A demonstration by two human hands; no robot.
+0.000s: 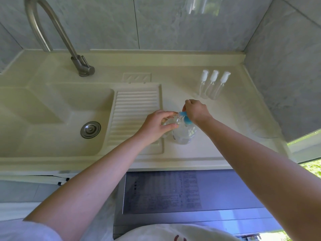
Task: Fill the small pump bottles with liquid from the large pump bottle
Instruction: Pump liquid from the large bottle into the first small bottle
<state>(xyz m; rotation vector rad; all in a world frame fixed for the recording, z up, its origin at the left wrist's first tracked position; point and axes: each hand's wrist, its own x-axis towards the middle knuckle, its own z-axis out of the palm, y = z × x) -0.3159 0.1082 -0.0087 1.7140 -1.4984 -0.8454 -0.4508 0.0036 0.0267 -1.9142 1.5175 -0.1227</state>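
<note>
Just right of the frame's centre, the big bottle is standing upright on the counter, beside the ribbed drainboard. The left hand is curling its fingers and thumb around a small clear bottle, which is tilting so that its open neck is meeting the blue pump nozzle. The right hand is sitting over the pump head with fingers bent around it, apparently gripping or pressing it; exactly how the fingertips are lying is hidden behind the hand.

The step in hand looks like dispensing into the small bottle. To do it well, the left hand should be keeping the neck snug under the spout, since the opening looks narrow and liquid could easily be running down the outside. The right hand is best pressing straight down in slow, full strokes, so the big bottle is not tipping or sliding. Watching the level through the clear wall would help to avoid overfilling.

Three more small bottles with white tops are waiting in a row in the upper right of the frame, apparently empty. The sink and tap are lying to the left.
</note>
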